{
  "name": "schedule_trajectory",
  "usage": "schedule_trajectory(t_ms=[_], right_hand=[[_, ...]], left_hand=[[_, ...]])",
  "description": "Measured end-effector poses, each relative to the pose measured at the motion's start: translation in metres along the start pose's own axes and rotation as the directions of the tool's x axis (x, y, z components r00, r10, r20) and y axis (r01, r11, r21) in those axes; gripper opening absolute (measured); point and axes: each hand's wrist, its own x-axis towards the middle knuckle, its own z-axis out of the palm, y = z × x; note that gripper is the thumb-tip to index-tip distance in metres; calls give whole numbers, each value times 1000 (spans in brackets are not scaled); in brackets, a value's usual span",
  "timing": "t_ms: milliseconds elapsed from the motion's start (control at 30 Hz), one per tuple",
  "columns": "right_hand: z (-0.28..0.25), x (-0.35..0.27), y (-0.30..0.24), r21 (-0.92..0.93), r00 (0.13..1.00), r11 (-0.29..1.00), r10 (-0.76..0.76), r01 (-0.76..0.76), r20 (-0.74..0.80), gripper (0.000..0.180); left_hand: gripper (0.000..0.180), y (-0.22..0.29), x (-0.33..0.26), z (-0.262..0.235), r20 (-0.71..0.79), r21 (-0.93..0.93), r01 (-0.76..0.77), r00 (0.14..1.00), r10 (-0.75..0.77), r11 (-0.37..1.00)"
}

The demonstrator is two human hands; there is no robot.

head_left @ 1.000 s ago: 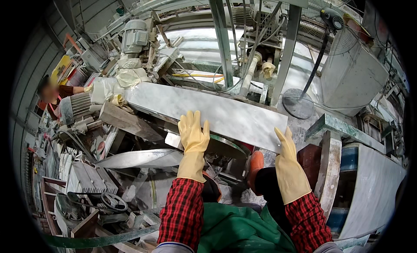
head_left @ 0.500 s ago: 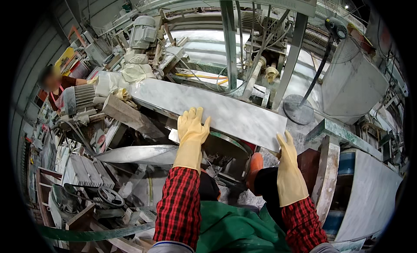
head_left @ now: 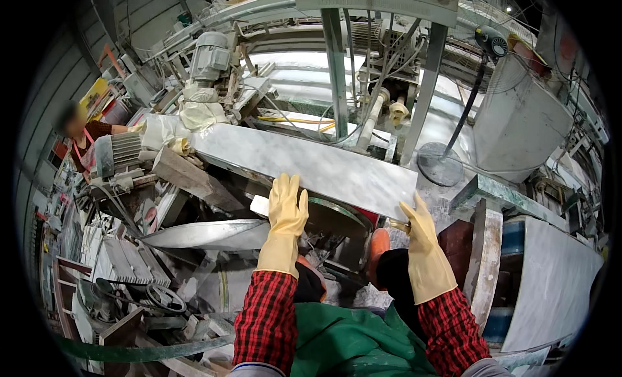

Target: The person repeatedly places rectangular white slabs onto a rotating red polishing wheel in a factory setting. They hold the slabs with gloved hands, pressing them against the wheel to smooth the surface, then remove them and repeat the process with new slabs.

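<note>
Head view: a long grey-white marble slab (head_left: 304, 166) lies slantwise across the bed of a stone-working machine, and everything here is placed from it. The left hand (head_left: 287, 212), in a yellow rubber glove, lies flat with fingers spread on the slab's near long edge, about midway along. The right hand (head_left: 421, 231), gloved the same, presses with fingers together at the slab's near right corner. Neither hand is closed round anything; both bear on the stone's edge with open palms.

At the slab's far left end another person's gloved hand (head_left: 178, 146) meets the stone, beside a ribbed grey electric motor (head_left: 120, 153). A second motor (head_left: 210, 53) stands beyond that end, higher up. Behind the slab's middle rise two upright steel posts (head_left: 337, 66) with hoses and cables between them. Off the right end a round fan base (head_left: 440, 164) sits on wet stone, and farther right leans a large pale slab (head_left: 551, 286). Below the near edge a curved metal sheet (head_left: 207, 233) and scrap pieces lie among clutter.

As a judgement: the slab is already up on the machine and steadied by two people, so the lifting looks done; it sits askew to the frame, so squaring or sliding it into line seems to be what is left.
</note>
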Motion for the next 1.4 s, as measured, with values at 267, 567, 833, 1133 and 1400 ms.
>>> schedule_trajectory(t_ms=[267,567,833,1133,1400], right_hand=[[7,-5,-7,44,997,998,45,-48,66,69],[15,-8,-9,-29,996,998,62,-60,65,68],[13,-1,-4,-31,992,997,66,-63,107,75],[18,-5,-2,21,992,998,55,-58,114,74],[1,2,8,38,960,969,234,-243,154,51]], left_hand=[[44,-6,-4,9,-29,27,-34,999,34,999],[45,-11,-10,14,-66,-6,67,996,-67,998],[46,-7,-6,13,-47,40,26,999,-24,999],[47,-15,-10,17,-53,34,22,998,-20,999],[46,-7,-4,7,-10,-38,41,999,-42,998]])
